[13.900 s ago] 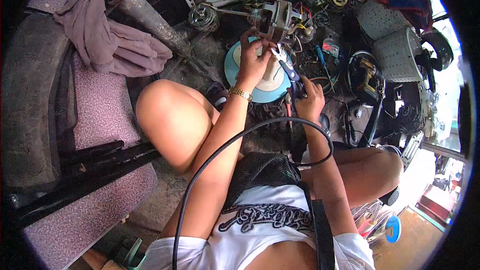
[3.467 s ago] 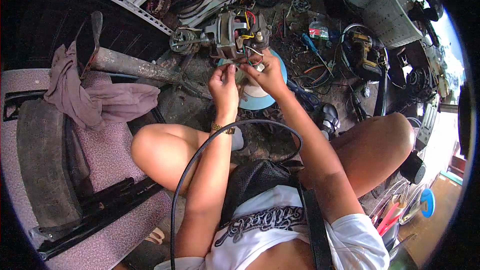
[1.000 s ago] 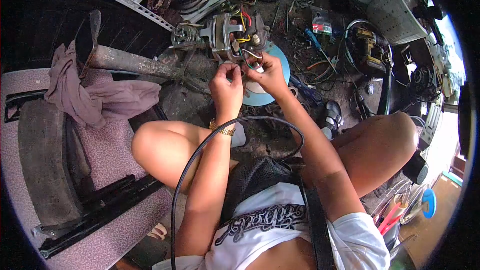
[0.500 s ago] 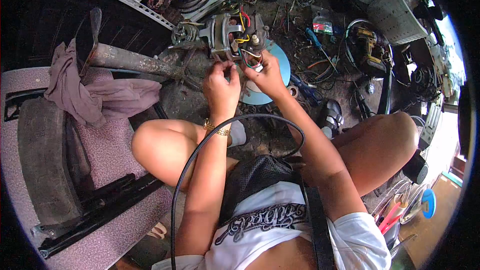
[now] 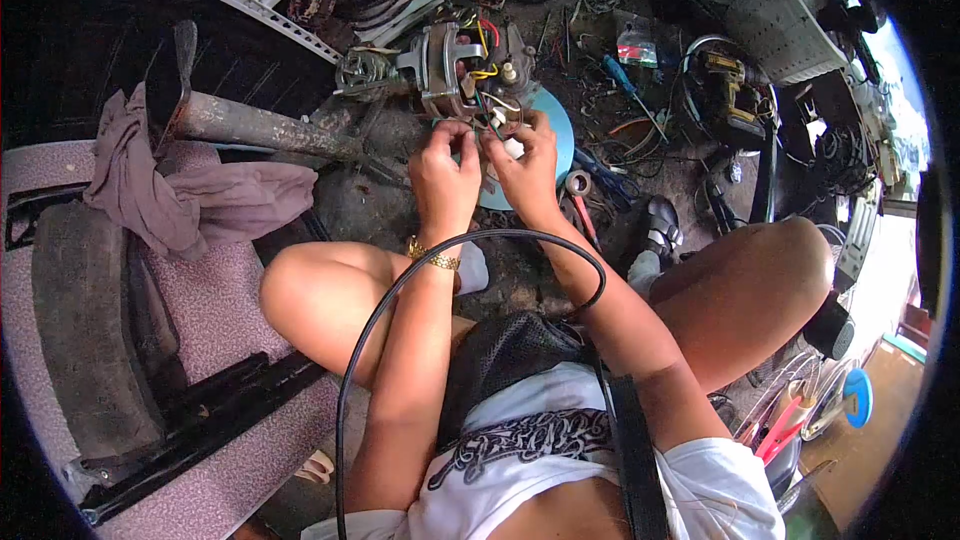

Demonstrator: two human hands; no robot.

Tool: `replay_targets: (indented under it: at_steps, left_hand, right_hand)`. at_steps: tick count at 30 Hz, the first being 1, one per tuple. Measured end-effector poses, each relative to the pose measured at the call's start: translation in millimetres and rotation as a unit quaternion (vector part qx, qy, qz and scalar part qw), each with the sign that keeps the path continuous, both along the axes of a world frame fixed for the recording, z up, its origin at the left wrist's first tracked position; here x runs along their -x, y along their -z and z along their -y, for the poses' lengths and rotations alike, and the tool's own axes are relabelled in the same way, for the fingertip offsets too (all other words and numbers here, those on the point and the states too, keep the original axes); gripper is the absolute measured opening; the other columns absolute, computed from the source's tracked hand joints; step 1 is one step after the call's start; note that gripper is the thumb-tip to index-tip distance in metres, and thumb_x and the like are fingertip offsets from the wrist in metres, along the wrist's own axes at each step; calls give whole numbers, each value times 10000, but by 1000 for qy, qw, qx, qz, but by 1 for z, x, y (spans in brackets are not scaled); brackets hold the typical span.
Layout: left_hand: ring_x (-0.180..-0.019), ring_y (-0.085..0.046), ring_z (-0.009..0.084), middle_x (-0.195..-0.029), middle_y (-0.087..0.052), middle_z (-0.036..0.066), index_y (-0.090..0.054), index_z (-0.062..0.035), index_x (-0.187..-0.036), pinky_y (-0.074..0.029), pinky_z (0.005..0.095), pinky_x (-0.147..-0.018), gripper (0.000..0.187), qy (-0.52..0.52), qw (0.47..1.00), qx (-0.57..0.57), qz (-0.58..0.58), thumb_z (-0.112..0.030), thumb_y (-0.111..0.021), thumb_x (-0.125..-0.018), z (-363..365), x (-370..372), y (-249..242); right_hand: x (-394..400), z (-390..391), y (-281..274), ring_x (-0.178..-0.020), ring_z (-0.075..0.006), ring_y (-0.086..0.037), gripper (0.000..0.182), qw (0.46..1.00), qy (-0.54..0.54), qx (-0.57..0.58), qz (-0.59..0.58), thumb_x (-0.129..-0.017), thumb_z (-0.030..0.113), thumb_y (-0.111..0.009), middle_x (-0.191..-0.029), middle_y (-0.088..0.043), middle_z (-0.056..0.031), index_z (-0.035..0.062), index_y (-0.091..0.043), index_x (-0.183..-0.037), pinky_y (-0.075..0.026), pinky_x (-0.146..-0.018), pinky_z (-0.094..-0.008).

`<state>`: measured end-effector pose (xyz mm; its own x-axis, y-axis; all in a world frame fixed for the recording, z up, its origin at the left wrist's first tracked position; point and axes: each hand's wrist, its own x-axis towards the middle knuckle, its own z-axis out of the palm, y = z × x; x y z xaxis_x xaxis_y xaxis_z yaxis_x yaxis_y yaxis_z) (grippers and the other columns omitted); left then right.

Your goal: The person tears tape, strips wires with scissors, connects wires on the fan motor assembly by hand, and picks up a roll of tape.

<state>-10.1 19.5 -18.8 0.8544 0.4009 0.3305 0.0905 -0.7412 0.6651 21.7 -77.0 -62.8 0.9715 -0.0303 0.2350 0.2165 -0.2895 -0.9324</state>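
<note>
A metal motor assembly [image 5: 440, 68] with red, yellow, green and white wires lies on the floor in front of me. Just below it my left hand [image 5: 446, 175] is closed, thumb and forefinger pinched near the wire ends; what they hold is too small to name. My right hand [image 5: 525, 168] is closed on the wires [image 5: 492, 116] that come down from the motor, with a white connector [image 5: 514, 147] at its fingers. A light blue disc [image 5: 558, 130] lies under and beside my right hand.
A yellow and black power drill [image 5: 735, 95] and a blue screwdriver [image 5: 622, 77] lie to the right. A red-handled wrench [image 5: 581, 196] is near my right forearm. At the left, a rusty pipe [image 5: 255, 123] and a mauve cloth [image 5: 235, 190]. A black cable [image 5: 372, 323] loops over my forearms.
My right hand has shifted slightly left and its fingers have changed position, showing the white connector more clearly. The red-handled wrench now shows more beside my forearm. The whole view has moved slightly.
</note>
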Motion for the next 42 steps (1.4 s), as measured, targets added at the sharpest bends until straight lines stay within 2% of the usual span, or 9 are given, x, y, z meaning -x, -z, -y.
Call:
replay_targets:
  at_steps: [2, 8, 15, 21, 23, 27, 29, 36, 42]
  left_hand:
    - [-708, -656, 293, -756, -661, 140, -627, -34, -846, -495, 371, -643, 96, -2, 996, 88, -1, -120, -625, -803, -2, -2, -1]
    - [-708, -657, 273, -746, -661, 132, -632, -22, -835, -491, 354, -645, 111, 4, 991, 130, 25, -128, -628, -804, -6, -7, 12]
    - [-662, -652, 264, -718, -655, 131, -631, -28, -826, -484, 344, -604, 110, 5, 994, 101, 42, -135, -630, -803, -8, -7, 12]
    - [-657, -656, 258, -704, -654, 127, -638, -34, -829, -484, 346, -597, 103, -6, 997, 74, 15, -132, -625, -799, -9, -6, 8]
    - [-666, -657, 276, -718, -659, 135, -644, -30, -841, -487, 357, -606, 120, -7, 993, 114, 6, -140, -626, -796, -13, -7, 14]
    - [-681, -655, 297, -741, -664, 145, -653, -28, -852, -489, 365, -617, 149, -20, 997, 71, -19, -162, -638, -787, -13, -6, -1]
    - [-696, -653, 312, -755, -666, 153, -660, -29, -857, -490, 373, -624, 175, 5, 998, 69, -9, -184, -648, -778, -15, -7, 4]
    - [-693, -648, 315, -743, -660, 147, -667, -43, -853, -488, 376, -622, 172, -19, 995, 99, -19, -196, -647, -776, -13, -8, 6]
    - [-689, -642, 320, -741, -655, 148, -662, -55, -850, -486, 382, -618, 179, -22, 1000, 17, 9, -218, -643, -780, -10, -7, 7]
  right_hand:
    - [-2, 0, -1, -996, -335, -467, 198, 998, -22, -34, -40, -671, 166, -721, -1065, -560, -150, 8, -658, -772, -391, -864, -403]
    - [-2, 1, -6, -1002, -334, -470, 192, 1000, -5, 0, -3, -666, 180, -739, -1093, -553, -148, 61, -661, -794, -386, -867, -411]
    - [-7, 5, -13, -1025, -349, -455, 212, 997, 7, 36, 62, -644, 162, -748, -1152, -518, -156, 103, -669, -831, -379, -876, -426]
    - [-28, 19, -10, -1094, -385, -425, 272, 983, -108, 28, 147, -604, 157, -766, -1177, -498, -180, 102, -669, -852, -372, -905, -453]
    - [-37, 23, -3, -1115, -399, -420, 287, 964, -160, 93, 191, -577, 150, -772, -1164, -502, -193, 109, -681, -845, -376, -915, -465]
    - [-43, 21, -4, -1110, -407, -428, 280, 956, -173, 88, 220, -552, 144, -773, -1146, -509, -203, 117, -692, -819, -378, -922, -469]
    - [-41, 16, -3, -1101, -408, -439, 269, 961, -128, 85, 232, -546, 138, -773, -1163, -510, -210, 125, -702, -804, -381, -924, -465]
    - [-47, 15, 18, -1152, -418, -410, 322, 974, -171, -1, 151, -557, 143, -759, -1276, -439, -242, 136, -706, -874, -340, -989, -452]
    - [-43, 18, 9, -1188, -415, -383, 305, 978, -174, -6, 111, -581, 160, -744, -1288, -419, -255, 120, -698, -879, -306, -1018, -447]
